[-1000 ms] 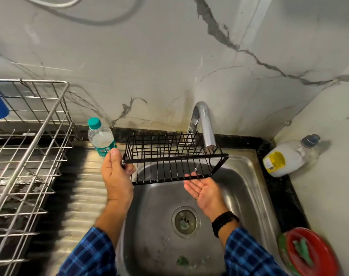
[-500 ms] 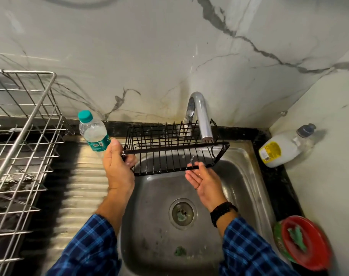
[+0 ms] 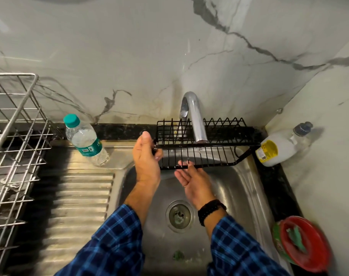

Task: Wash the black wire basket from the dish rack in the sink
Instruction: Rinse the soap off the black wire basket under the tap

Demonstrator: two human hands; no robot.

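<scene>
Now my left hand [image 3: 147, 162] curls round the left end of the black wire basket [image 3: 209, 145], holding it mid-frame over the sink [image 3: 239, 196], under the tap [image 3: 195, 120]. My right hand [image 3: 193, 180] lies flat, palm up, fingertips touching its lower front wire. At lower right, a red bowl [image 3: 319, 251] holds a green scrap.

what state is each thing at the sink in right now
black wire basket: held in the air under the tap, over the sink
left hand: grips the basket's left end
right hand: palm up, straight fingers touching its lower front edge
tap: running or not, cannot tell
water bottle: cap on, standing
white bottle: cap on
</scene>
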